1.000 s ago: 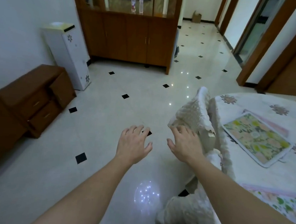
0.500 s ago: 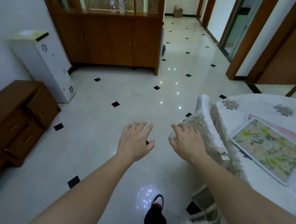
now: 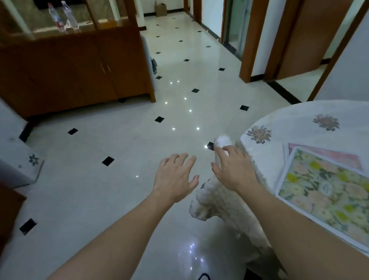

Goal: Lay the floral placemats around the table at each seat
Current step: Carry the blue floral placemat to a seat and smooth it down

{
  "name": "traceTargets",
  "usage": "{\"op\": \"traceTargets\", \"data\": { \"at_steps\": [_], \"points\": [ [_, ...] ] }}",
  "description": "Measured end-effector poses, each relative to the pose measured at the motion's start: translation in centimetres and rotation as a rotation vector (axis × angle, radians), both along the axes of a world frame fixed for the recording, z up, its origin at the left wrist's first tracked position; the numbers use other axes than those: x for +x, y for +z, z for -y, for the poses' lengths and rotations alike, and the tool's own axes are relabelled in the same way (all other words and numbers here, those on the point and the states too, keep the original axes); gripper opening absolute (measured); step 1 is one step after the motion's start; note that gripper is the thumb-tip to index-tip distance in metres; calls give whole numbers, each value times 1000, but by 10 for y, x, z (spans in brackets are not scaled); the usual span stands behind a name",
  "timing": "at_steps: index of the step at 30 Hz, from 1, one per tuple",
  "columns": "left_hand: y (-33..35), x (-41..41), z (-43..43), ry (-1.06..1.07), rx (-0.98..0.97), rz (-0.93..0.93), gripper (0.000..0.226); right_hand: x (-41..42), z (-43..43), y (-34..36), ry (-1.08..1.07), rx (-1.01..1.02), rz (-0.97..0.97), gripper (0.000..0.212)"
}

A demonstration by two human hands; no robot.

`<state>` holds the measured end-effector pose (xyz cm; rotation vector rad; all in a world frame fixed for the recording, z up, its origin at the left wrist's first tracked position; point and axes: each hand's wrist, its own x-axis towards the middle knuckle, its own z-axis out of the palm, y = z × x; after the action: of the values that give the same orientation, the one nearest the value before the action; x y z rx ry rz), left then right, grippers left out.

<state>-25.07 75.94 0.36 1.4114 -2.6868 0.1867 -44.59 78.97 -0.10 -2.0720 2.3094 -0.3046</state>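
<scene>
**Both hands free, placemat lying to the right of the fingers**

I see the floral placemat (image 3: 328, 198) flat on the table (image 3: 300, 126), to the right of my right hand (image 3: 234, 169) and apart from its fingers; no finger touches it. A pink mat (image 3: 331, 153) lies partly under its far edge. The right hand's fingers are spread and only slightly bent, grasping nothing. They are over the top of a chair (image 3: 205, 207) with a white fluffy cover, which stands against the table's edge. I cannot tell whether the fingertips touch the cover. The left hand (image 3: 174, 178) is just left of the right one, over the tiled floor (image 3: 109, 200). Its fingers are released and spread, and farther from the placemat. Beyond the fingers stands a wooden cabinet (image 3: 75, 71) with two bottles (image 3: 63, 15) on it.
</scene>
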Motion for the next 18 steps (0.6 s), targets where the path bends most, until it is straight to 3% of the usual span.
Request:
{"op": "traceTargets", "data": {
  "at_steps": [7, 18],
  "points": [
    [1, -91, 65, -204, 37, -35, 57, -85, 11, -6, -239, -23, 14, 51],
    [-25, -248, 102, -629, 142, -58, 58, -180, -34, -23, -694, 164, -9, 52]
  ]
}}
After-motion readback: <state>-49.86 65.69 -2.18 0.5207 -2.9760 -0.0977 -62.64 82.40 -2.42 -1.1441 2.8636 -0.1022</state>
